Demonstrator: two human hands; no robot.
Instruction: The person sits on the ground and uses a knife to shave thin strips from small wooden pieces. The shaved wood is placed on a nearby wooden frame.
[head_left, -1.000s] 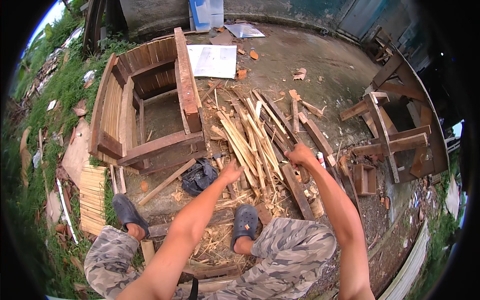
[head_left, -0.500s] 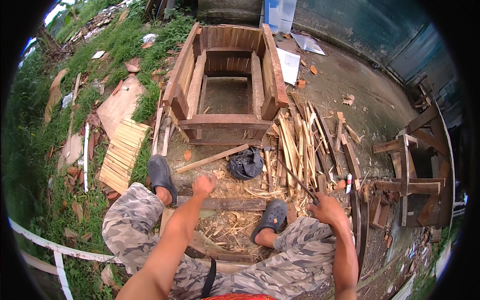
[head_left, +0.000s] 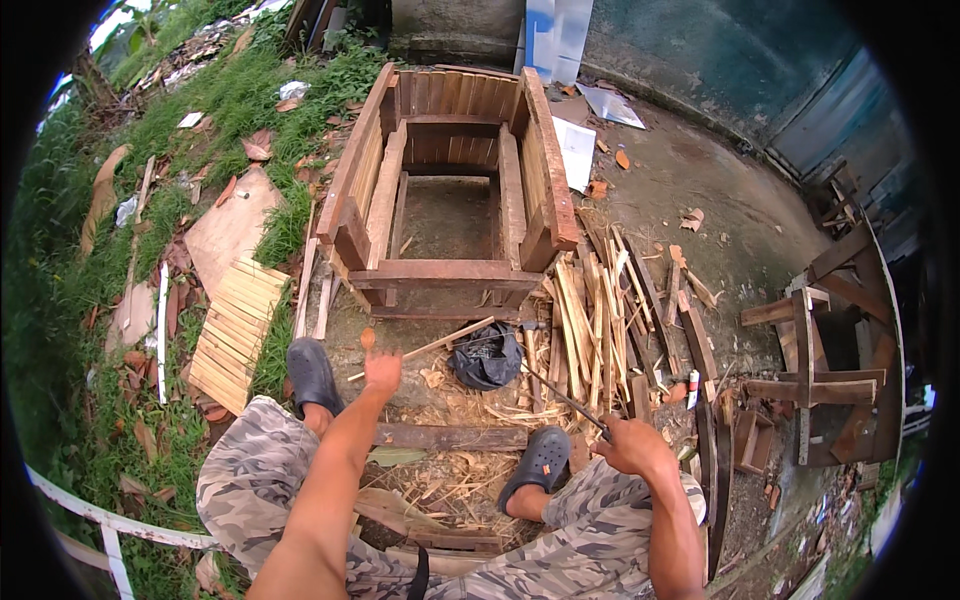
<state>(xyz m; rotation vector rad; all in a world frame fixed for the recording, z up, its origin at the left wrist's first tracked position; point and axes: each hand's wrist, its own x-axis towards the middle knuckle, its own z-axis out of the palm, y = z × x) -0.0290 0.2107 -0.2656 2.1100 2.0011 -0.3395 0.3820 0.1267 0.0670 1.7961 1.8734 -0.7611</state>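
My left hand [head_left: 382, 370] reaches down in front of my left foot, its fingers closed over a thin wooden stick [head_left: 445, 341] near the stick's left end. The right hand [head_left: 632, 446] grips the handle of a long, narrow, dark knife [head_left: 562, 397], seen nearly edge-on. Its tip points up and left, toward a black plastic bag [head_left: 485, 357] that stands open with small things inside. A hammer [head_left: 531, 326] lies beside the bag, its handle partly among the wood strips. A dark wooden beam [head_left: 450, 437] lies on the ground between my feet.
An upturned-looking wooden frame [head_left: 435, 268] with slatted sides stands ahead. Split wood strips [head_left: 597, 330] are piled right of the bag. Slatted panel [head_left: 238, 335] and board [head_left: 232, 228] lie on grass at left. More wooden frames [head_left: 810, 385] and a white tube [head_left: 693, 388] are at right.
My left hand has moved left and come down onto the wooden stick, which now looks narrower. My right hand has drawn the knife left and nearer. The view has tilted up slightly.
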